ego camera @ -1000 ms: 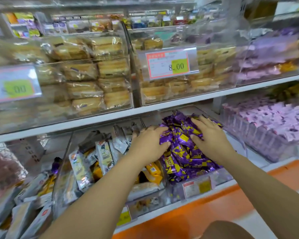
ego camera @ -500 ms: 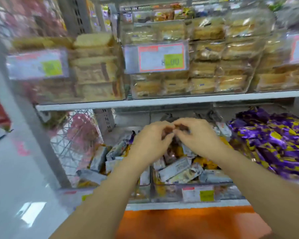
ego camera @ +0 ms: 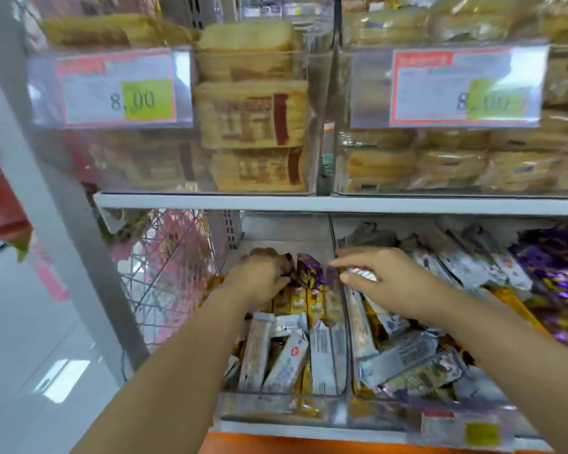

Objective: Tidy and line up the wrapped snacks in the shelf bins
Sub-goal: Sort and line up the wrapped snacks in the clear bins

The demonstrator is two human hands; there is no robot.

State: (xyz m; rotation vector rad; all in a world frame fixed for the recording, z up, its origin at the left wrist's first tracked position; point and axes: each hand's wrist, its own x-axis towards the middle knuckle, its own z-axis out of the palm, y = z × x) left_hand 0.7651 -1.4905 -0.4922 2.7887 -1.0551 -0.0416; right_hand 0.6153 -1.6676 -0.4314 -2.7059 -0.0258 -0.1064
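Two clear bins sit side by side on the lower shelf, and the left bin [ego camera: 282, 396] serves as the reference here. The left hand [ego camera: 259, 280] reaches to the back of the left bin, fingers curled downward, its fingertips against a purple-wrapped snack [ego camera: 309, 273] that stands upright at the rear of the left bin; blur hides whether the hand actually grips it. In front of that snack, inside the left bin, a row of yellow-wrapped bars [ego camera: 297, 303] stands on end, and nearer the left bin's front wall white-wrapped bars [ego camera: 256, 348] lean at different angles. The right hand [ego camera: 384, 276] hovers just right of the left bin, over the right bin [ego camera: 391, 417], its forefinger stretched toward the wall the bins share, while thumb and fingers pinch the shiny end of a silver-wrapped bar [ego camera: 358, 309] lying along that wall. More white and grey packets [ego camera: 404, 355] lie jumbled in the right bin. Well to the right of the left bin is a heap of purple snacks [ego camera: 554, 267]. Above the left bin, past the white shelf edge [ego camera: 309, 203], stacked cake packs [ego camera: 253, 116] fill an upper bin bearing an 8.00 price tag [ego camera: 118, 90]. Left of the left bin stands a wire basket [ego camera: 164, 273].
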